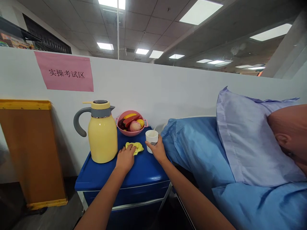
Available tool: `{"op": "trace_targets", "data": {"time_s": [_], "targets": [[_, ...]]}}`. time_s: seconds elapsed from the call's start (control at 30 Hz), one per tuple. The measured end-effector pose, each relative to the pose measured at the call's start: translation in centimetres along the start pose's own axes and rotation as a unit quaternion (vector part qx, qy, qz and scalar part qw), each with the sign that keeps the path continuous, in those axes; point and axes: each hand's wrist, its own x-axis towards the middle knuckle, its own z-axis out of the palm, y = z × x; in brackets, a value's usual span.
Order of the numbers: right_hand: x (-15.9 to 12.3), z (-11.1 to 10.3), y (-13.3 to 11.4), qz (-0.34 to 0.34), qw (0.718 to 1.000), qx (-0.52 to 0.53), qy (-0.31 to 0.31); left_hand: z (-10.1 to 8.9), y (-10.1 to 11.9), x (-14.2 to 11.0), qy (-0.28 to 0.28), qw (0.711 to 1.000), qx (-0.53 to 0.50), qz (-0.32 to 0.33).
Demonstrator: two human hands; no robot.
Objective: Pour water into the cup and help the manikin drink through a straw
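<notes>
My left hand point(125, 157) is closed on a crumpled yellow cloth point(136, 147) that lies on the blue top of a bedside cabinet point(146, 172). To its right, my right hand point(157, 148) wraps round a white paper cup point(151, 136) with dark stripes. The cup stands upright near the cabinet's right edge, and a thin pale stick pokes out of it. Left of the cloth is a large yellow thermos jug point(103, 137) with a grey handle. Behind the cloth sits a pink bowl point(130, 133) of colourful fruit.
A bed with blue bedding point(189, 140) adjoins the cabinet's right side. On it, a mannequin head point(289, 127) rests against a lavender pillow point(249, 140). A white partition point(168, 92) runs behind, bearing a pink sign point(67, 73). At left leans a brown board point(31, 153) with yellow edges.
</notes>
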Motion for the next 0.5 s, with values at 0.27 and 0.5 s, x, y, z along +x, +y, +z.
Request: {"op": "trace_targets", "data": {"time_s": [0.27,0.5], "targets": [[0.17,0.14,0.65,0.029,0.999,0.010,0.013,-0.01,-0.06,-0.08,0.002,1.000,-0.009,-0.004],[0.33,0.08,0.86,0.048,0.999,0.012,0.016,-0.05,-0.15,-0.03,0.004,1.000,-0.024,-0.005]]}}
